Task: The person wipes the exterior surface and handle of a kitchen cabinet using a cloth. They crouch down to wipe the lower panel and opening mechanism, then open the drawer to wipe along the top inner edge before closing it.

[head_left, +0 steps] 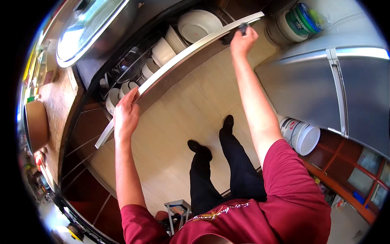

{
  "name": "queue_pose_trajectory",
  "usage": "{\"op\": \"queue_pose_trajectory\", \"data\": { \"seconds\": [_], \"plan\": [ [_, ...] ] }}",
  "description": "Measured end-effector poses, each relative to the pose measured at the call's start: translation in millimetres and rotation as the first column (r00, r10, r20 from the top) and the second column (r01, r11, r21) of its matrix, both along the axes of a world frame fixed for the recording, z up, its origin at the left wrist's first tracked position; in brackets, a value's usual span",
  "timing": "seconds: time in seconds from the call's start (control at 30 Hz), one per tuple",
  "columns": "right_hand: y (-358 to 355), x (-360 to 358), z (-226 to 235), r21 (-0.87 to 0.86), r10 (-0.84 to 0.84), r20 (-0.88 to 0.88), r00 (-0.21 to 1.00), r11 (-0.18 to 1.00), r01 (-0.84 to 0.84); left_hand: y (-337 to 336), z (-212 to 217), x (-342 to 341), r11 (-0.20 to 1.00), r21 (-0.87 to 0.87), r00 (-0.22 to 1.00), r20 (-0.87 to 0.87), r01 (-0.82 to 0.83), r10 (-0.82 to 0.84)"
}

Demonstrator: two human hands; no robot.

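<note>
Silver refrigerator (300, 87) at right; left of it, a pale-edged open drawer (183, 56) holding white dishes (164, 51). The left hand (126, 116) has its fingers curled over the drawer's left part; the right hand (243, 40), fingers nearly closed, grips a small dark thing (243, 27) at the drawer's right end.

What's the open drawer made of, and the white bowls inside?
The long, pale-edged drawer is maybe laminated board, possibly metal-trimmed: it looks smooth, flat-edged and slightly shiny. The rounded white bowls seem glazed ceramic because they look glossy, but could be plastic.
</note>
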State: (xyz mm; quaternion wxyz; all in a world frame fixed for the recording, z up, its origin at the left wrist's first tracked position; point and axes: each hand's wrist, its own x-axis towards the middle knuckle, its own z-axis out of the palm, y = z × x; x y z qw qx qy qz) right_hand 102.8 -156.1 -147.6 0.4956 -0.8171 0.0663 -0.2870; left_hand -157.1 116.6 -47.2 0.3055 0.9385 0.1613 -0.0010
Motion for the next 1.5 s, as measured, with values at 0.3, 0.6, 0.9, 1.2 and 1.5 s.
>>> {"op": "queue_pose_trajectory", "data": {
  "seconds": [0.3,0.6,0.9,1.2,1.5],
  "plan": [
    [75.3,-127.0,-19.6,-0.166,0.508,0.205,0.837,0.860,-0.482,-13.0,-32.9,-9.1,0.982,0.115,0.962,0.247,-0.147,0.115],
    [-50.5,57.0,-42.3,-0.128,0.092,0.371,0.924,0.991,-0.047,-12.7,-53.2,-15.3,0.970,0.218,0.935,0.353,-0.108,0.025],
    [39.1,-25.3,-81.0,-0.410,0.431,0.758,0.489,0.899,-0.157,-2.4,-88.8,-15.9,0.768,0.601,0.875,0.470,-0.220,-0.117],
    [-10.4,41.1,-71.5,-0.182,0.255,0.789,0.558,0.966,-0.183,6.4,-97.3,-7.0,0.857,0.483,0.813,0.564,-0.181,-0.146],
    [4.2,41.1,-64.1,-0.096,0.200,0.823,0.532,0.972,-0.217,10.0,-100.7,-3.8,0.854,0.479,0.784,0.602,-0.203,-0.151]
  ]
}}
